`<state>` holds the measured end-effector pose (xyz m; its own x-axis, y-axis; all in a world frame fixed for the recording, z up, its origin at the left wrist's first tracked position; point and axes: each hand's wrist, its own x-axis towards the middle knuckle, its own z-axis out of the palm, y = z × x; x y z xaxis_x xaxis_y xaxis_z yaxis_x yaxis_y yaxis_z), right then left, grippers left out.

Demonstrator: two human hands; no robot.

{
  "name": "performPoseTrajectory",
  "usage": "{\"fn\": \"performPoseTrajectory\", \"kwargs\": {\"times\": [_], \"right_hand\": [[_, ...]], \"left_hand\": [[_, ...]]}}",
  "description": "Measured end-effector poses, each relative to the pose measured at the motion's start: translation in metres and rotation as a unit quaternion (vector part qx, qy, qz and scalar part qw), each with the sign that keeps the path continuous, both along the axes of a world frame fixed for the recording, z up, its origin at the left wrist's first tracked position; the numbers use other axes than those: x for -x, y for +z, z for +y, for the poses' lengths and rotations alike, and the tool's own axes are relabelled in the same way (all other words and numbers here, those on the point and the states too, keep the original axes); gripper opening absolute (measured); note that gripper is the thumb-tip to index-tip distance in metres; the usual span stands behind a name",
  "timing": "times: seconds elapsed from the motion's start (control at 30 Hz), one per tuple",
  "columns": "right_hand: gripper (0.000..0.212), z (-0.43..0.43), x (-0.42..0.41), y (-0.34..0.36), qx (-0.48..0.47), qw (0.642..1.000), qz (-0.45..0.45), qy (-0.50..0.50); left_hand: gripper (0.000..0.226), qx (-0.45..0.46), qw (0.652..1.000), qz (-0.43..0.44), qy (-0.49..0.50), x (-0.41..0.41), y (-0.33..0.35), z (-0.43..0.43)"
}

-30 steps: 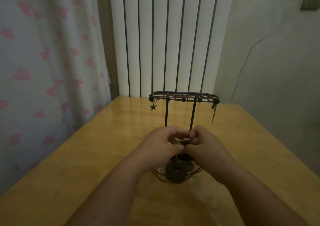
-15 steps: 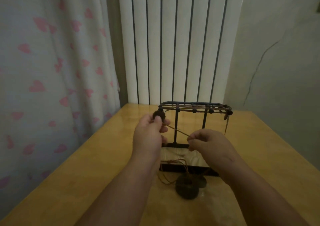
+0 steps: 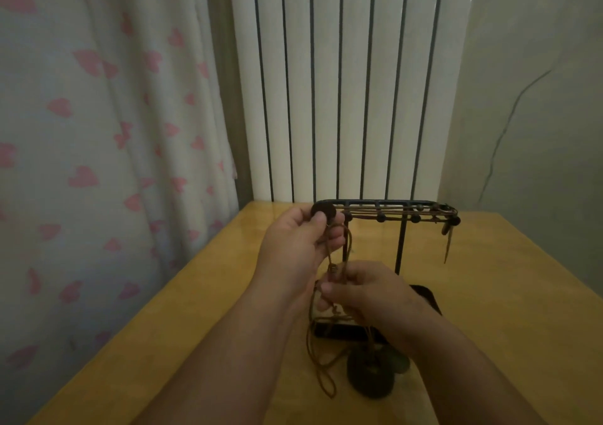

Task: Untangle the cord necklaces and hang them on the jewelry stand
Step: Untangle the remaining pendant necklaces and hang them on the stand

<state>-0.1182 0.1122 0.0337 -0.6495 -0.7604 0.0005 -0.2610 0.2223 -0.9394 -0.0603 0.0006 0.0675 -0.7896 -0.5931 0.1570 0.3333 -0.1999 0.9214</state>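
A black metal jewelry stand (image 3: 401, 248) stands on the wooden table (image 3: 509, 294), with cords and beads draped along its top rail (image 3: 385, 203). My left hand (image 3: 300, 248) is raised at the rail's left end and pinches a dark round pendant (image 3: 323, 211). A brown cord (image 3: 347, 248) runs down from it to my right hand (image 3: 368, 297), which pinches the cord in front of the stand's posts. More brown cord loops (image 3: 326, 379) trail onto the table beside a dark ring-shaped pendant (image 3: 370, 375) near the stand's base.
A white ribbed radiator (image 3: 342, 82) rises behind the table, a heart-patterned curtain (image 3: 98, 131) hangs on the left, and a grey wall (image 3: 535, 98) closes the right. A thin dark pendant (image 3: 447, 245) dangles from the rail's right end.
My left hand rose from the table centre to the rail's left end with the round pendant. My right hand dropped lower along the cord, which now hangs nearly vertical. The camera tilted up.
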Motion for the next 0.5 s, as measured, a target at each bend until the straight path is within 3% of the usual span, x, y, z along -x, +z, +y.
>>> {"fn": "performPoseTrajectory", "kwargs": {"times": [0.17,0.37,0.5], "right_hand": [[0.019,0.006,0.004,-0.002,0.021,0.999,-0.008,-0.041],[0.025,0.001,0.011,0.013,0.072,0.991,0.019,-0.115],[0.023,-0.006,0.014,0.023,0.104,0.977,0.066,-0.174]], "left_hand": [[0.020,0.051,0.991,-0.036,0.119,0.003,0.000,-0.015],[0.018,-0.114,0.983,0.050,0.136,0.009,0.009,-0.011],[0.019,-0.058,0.982,0.036,0.178,0.023,0.008,-0.013]]}}
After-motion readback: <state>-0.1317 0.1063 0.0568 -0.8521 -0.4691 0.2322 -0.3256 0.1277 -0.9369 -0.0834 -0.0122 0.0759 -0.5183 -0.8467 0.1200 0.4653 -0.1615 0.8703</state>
